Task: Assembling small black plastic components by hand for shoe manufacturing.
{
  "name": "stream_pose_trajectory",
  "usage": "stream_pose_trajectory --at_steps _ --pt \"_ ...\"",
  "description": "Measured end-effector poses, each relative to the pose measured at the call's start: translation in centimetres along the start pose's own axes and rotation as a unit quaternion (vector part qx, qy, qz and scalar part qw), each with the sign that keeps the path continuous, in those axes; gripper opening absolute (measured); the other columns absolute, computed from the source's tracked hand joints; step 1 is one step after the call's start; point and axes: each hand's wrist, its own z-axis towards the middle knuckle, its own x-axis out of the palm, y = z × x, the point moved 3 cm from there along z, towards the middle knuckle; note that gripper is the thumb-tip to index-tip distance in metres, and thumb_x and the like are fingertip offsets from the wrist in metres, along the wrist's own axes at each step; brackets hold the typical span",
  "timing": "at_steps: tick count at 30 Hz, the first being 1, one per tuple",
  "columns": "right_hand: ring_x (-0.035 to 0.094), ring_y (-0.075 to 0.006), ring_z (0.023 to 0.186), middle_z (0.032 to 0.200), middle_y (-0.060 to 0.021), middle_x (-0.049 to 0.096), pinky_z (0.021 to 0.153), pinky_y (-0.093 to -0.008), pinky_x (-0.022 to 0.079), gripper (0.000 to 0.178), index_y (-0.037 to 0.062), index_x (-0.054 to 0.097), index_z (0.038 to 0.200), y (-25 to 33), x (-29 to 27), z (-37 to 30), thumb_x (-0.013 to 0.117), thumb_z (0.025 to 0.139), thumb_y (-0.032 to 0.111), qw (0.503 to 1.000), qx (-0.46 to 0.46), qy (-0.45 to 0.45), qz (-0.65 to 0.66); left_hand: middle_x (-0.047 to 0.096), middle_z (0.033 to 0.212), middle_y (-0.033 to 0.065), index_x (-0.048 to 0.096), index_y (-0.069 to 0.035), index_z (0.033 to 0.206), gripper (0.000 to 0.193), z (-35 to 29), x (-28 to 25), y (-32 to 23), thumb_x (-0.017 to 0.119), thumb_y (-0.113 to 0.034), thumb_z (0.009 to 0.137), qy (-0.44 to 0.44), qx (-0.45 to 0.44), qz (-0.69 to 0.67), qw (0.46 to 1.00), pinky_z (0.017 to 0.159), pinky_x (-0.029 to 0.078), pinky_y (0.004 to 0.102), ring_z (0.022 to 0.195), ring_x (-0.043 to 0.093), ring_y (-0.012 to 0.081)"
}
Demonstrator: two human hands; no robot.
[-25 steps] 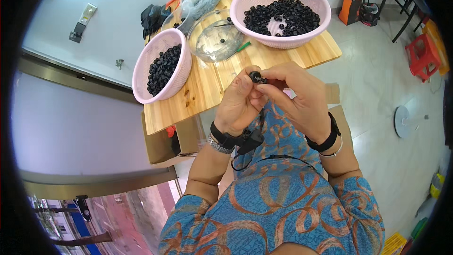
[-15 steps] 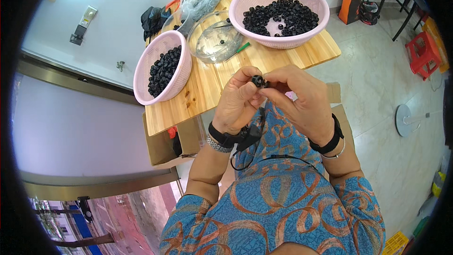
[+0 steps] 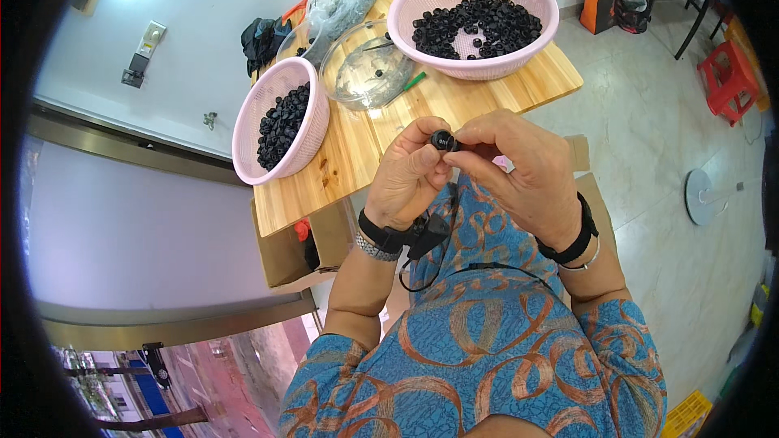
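Note:
A small round black plastic part point(image 3: 443, 140), like a cap or knob, is held up over my lap near the table's front edge. My left hand point(image 3: 408, 168) pinches it from the left between thumb and fingers. From the right, my right hand point(image 3: 517, 169) grips the same part with thumb and forefinger. Its face shows small pale marks, and its far side is hidden by my fingers. Beyond my hands, a pink basket point(image 3: 395, 12) holds many similar black parts. Another pink basket point(image 3: 241, 130), at the table's left edge, also holds black parts.
Between the baskets on the wooden table point(image 3: 349, 166) lie a clear round tray point(image 3: 357, 97), a green-handled tool point(image 3: 415, 81) and a plastic bag point(image 3: 345, 0). Beneath the table is a cardboard box point(image 3: 334, 237). A red stool point(image 3: 725, 81) stands on the floor at right.
The black part has turned between my fingers, so a rounder, smoother face now shows. Both hands stay in nearly the same place; the view has shifted slightly.

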Motion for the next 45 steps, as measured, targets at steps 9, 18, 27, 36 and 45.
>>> stream_pose_trajectory --at_steps 9,18,27,36,45 --pt "0.059 -0.0258 0.065 0.073 -0.0101 0.058 0.055 -0.0319 0.046 0.017 0.0038 0.057 0.083 0.3 -0.4 -0.2 0.068 0.070 0.005 1.000 -0.002 0.005 -0.007 0.060 0.086 0.0037 0.054 -0.002 0.103 0.030 -0.1 0.4 0.0 0.068 -0.008 0.077 0.003 0.014 0.042 0.999 0.056 0.045 0.0171 0.069 0.056 0.0084" --pt "0.059 -0.0268 0.065 0.073 -0.0105 0.058 0.055 -0.0327 0.046 0.016 0.0031 0.057 0.081 0.4 -0.8 -0.5 0.068 0.070 0.004 0.999 0.006 0.030 -0.020 0.061 0.085 0.0065 0.056 0.000 0.098 0.027 -0.4 1.3 -1.5 0.069 -0.002 0.074 0.006 0.036 0.198 0.979 0.060 0.047 0.0201 0.071 0.057 0.0097" --pt "0.059 -0.0272 0.065 0.073 -0.0109 0.058 0.055 -0.0327 0.047 0.017 0.0023 0.057 0.082 1.0 -1.4 -0.7 0.068 0.069 0.003 0.998 -0.008 0.050 -0.038 0.063 0.090 0.0087 0.057 0.004 0.100 0.024 -1.1 3.2 -3.2 0.064 0.001 0.077 0.000 -0.003 0.343 0.939 0.069 0.049 0.0223 0.078 0.060 0.0112" --pt "0.057 -0.0284 0.062 0.069 -0.0112 0.057 0.053 -0.0342 0.044 0.014 0.0024 0.059 0.080 0.3 -1.4 -0.4 0.068 0.070 0.008 0.995 0.031 0.093 -0.036 0.063 0.086 0.0079 0.057 0.003 0.100 0.022 -1.4 2.0 -2.7 0.063 -0.001 0.079 -0.025 -0.024 0.348 0.937 0.063 0.049 0.0208 0.070 0.060 0.0101" --pt "0.057 -0.0292 0.064 0.069 -0.0114 0.056 0.055 -0.0357 0.045 0.016 0.0036 0.055 0.075 0.8 -1.5 0.2 0.067 0.071 0.012 0.984 0.017 0.153 -0.085 0.064 0.086 0.0068 0.060 0.003 0.099 0.021 -1.6 2.6 -3.0 0.065 -0.002 0.079 -0.030 -0.032 0.402 0.915 0.064 0.049 0.0201 0.071 0.060 0.0092"
